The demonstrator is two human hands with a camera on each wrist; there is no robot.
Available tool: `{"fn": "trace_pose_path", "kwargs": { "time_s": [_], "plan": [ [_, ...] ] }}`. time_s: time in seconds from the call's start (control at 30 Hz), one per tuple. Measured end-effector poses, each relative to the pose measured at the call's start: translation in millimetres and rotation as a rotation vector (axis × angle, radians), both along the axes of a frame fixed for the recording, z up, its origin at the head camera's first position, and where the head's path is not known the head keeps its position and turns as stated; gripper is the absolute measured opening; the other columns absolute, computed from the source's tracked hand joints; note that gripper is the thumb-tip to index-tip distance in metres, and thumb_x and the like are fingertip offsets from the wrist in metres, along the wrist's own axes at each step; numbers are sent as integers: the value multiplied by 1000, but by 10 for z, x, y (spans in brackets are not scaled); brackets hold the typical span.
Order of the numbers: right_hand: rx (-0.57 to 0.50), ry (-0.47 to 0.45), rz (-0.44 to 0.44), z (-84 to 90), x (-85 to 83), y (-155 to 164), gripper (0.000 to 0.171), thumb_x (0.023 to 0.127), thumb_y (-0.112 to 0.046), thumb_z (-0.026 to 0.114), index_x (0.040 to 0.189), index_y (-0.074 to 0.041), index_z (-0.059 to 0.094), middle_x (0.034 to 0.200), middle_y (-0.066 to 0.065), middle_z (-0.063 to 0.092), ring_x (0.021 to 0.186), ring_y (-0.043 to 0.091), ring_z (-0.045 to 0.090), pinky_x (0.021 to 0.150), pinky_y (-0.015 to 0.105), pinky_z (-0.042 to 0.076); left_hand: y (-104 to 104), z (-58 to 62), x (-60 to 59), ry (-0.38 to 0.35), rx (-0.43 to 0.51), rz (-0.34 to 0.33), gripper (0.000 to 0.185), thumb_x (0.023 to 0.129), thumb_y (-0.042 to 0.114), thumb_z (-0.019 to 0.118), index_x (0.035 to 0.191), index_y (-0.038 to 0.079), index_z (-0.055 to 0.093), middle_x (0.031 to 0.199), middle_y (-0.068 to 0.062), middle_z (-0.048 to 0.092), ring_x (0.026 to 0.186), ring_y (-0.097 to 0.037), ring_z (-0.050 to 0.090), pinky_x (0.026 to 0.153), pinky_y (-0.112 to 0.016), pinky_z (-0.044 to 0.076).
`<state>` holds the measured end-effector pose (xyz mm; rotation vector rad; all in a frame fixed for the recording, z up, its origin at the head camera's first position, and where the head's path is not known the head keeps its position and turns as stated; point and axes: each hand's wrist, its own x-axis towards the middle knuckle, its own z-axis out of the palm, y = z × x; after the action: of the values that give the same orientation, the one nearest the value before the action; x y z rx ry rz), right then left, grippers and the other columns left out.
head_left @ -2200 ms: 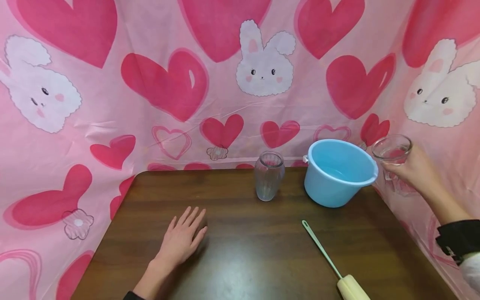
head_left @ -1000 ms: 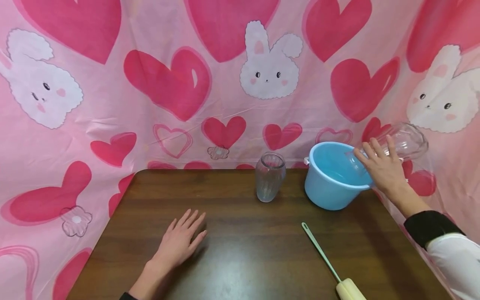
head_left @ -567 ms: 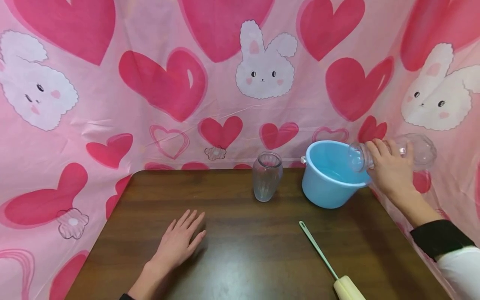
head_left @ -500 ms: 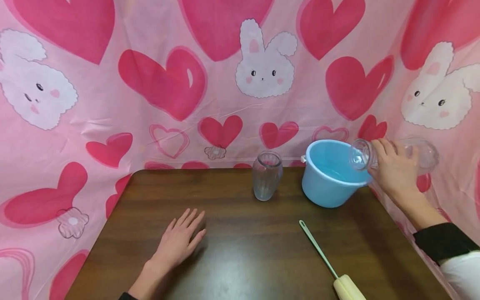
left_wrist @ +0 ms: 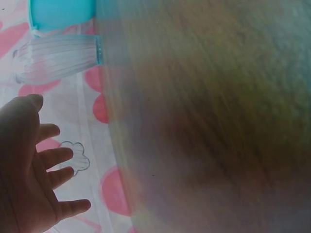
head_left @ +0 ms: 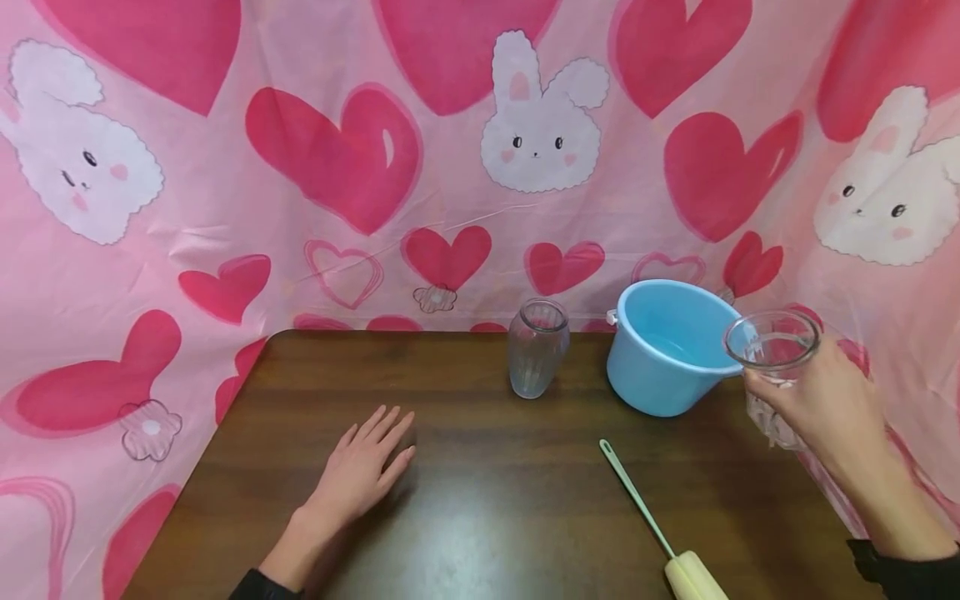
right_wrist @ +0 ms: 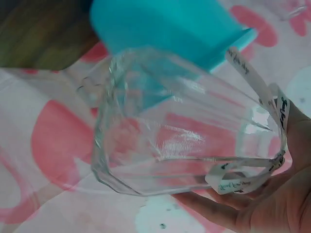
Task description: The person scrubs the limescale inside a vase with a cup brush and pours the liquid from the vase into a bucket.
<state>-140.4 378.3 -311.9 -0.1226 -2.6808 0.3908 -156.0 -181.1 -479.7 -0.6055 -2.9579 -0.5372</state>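
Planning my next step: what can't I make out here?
- Green-handled tool's pale end: head view, cut off by the bottom edge.
- Ribbon on the held vase: right wrist view, lettering too small and blurred.
- Blue bucket: head view, front wall hides the floor's near part.

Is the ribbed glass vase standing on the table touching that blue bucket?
Apart. The head view shows it: wooden tabletop is plainly visible between the ribbed glass vase and the blue bucket.
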Motion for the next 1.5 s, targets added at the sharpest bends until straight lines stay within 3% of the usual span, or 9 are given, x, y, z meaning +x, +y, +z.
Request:
{"fn": "trace_pose_path", "kwargs": {
  "time_s": [0.07, 0.17, 0.33, 0.47, 0.67, 0.93, 1.23, 1.5],
  "plan": [
    [7, -51, -19, 3, 96, -86, 81, 79, -36, 88, 134, 8, 48, 115, 37, 61, 103, 62, 57, 76, 81, 42, -9, 10, -6, 4, -4, -4, 61, 102, 42, 64, 155, 15, 51, 160, -14, 46, 153, -36, 34, 115, -69, 30],
    [-8, -93, 24, 14, 178, -222, 81, 78, -40, 89, 131, 8, 51, 111, 35, 64, 96, 60, 61, 71, 76, 47, -25, 23, -15, 19, -8, -5, 61, 102, 42, 65, 155, 15, 51, 160, -14, 46, 153, -36, 34, 115, -69, 30],
    [-76, -63, 212, -41, 170, -497, 83, 74, -33, 93, 134, 5, 51, 112, 31, 68, 94, 55, 66, 70, 70, 54, -47, 30, -17, 48, -3, 11, 61, 101, 41, 66, 154, 15, 52, 159, -15, 47, 152, -36, 35, 115, -69, 31],
    [-163, -17, 326, -164, 87, -764, 78, 75, -26, 94, 136, -1, 53, 117, 27, 70, 103, 51, 67, 79, 71, 53, -47, 18, -13, 46, 5, 17, 60, 102, 41, 65, 154, 14, 52, 160, -15, 46, 152, -37, 35, 115, -69, 30],
    [-312, -83, 427, -351, -124, -1173, 74, 79, -26, 91, 136, 0, 51, 124, 22, 69, 113, 42, 66, 94, 64, 51, -24, 5, -7, 60, 13, 31, 60, 101, 40, 66, 154, 15, 53, 159, -15, 47, 151, -36, 36, 114, -69, 32],
    [-430, -169, 526, -665, -380, -1759, 73, 76, -32, 92, 131, -3, 53, 122, 13, 66, 109, 31, 64, 93, 54, 54, 24, -20, 48, 36, 4, 26, 59, 102, 42, 65, 153, 14, 53, 159, -15, 47, 152, -35, 36, 115, -68, 32],
    [-558, -129, 613, -910, -735, -2367, 74, 77, -28, 92, 133, -2, 52, 128, 17, 63, 118, 34, 60, 100, 56, 50, 30, 1, 65, 5, -7, 21, 58, 102, 41, 64, 153, 14, 54, 161, -13, 45, 153, -34, 33, 115, -67, 32],
    [-583, -128, 659, -1045, -1169, -2779, 75, 79, -27, 91, 134, 2, 50, 131, 22, 61, 123, 35, 58, 106, 52, 47, 43, 23, 82, -5, -16, 27, 58, 102, 41, 64, 153, 14, 54, 162, -13, 44, 154, -33, 32, 115, -67, 33]
  ]
}}
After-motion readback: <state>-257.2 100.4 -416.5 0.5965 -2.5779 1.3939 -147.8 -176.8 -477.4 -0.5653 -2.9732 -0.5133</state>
